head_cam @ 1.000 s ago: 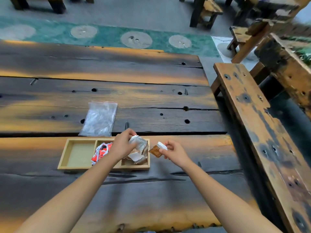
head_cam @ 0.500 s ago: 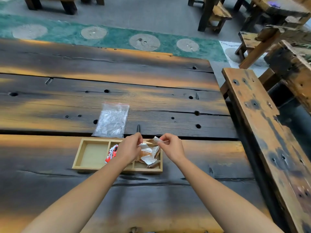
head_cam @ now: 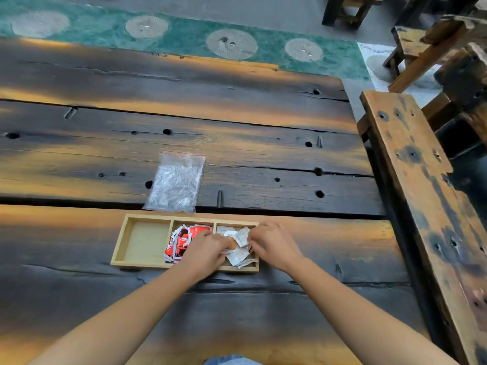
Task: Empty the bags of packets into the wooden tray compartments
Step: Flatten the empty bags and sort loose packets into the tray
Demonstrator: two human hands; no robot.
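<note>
A wooden tray (head_cam: 120, 248) with three compartments lies on the dark plank table. Its left compartment holds nothing, the middle one holds red and white packets (head_cam: 181, 239), and the right one holds white and brown packets (head_cam: 238, 255). My left hand (head_cam: 205, 250) and my right hand (head_cam: 274, 243) are both down on the right compartment, fingers pressing on the white packets there. Whether either hand grips a packet is hidden by the fingers. A clear plastic bag (head_cam: 176, 183) of small packets lies flat just behind the tray.
A worn wooden bench (head_cam: 427, 196) runs along the table's right side, with more benches and stools at the top right. A green patterned floor strip (head_cam: 184, 35) lies beyond the table's far edge.
My hands were held above the right compartment, the right one pinching a brown and white packet. Both have dropped onto the packets in that compartment. The camera has moved closer.
</note>
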